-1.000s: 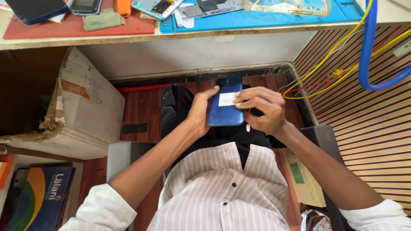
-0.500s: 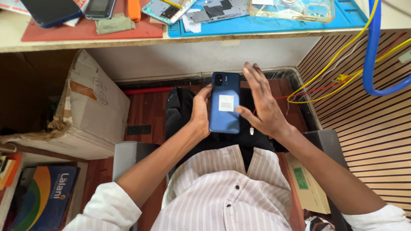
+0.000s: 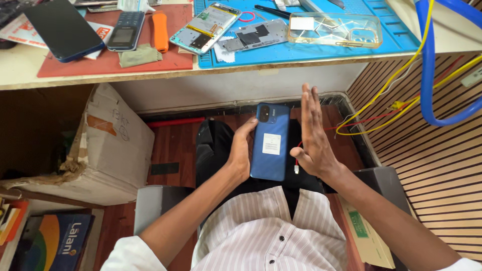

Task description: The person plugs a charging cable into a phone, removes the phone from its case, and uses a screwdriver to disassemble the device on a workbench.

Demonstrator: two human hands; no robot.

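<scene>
My left hand grips a blue smartphone by its left edge, held back side up over my lap, with a white sticker in its middle. My right hand is open beside the phone's right edge, fingers straight and pointing toward the desk, palm turned to the phone. It holds nothing.
The desk edge runs above, carrying a red mat, a blue mat, an opened phone, a clear phone case, a dark phone and an orange tool. A cardboard box stands left. Yellow and blue cables hang right.
My right hand has lifted off the phone's back and opened flat to its right side. The left hand keeps hold of the phone. The view has tilted up toward the desk.
</scene>
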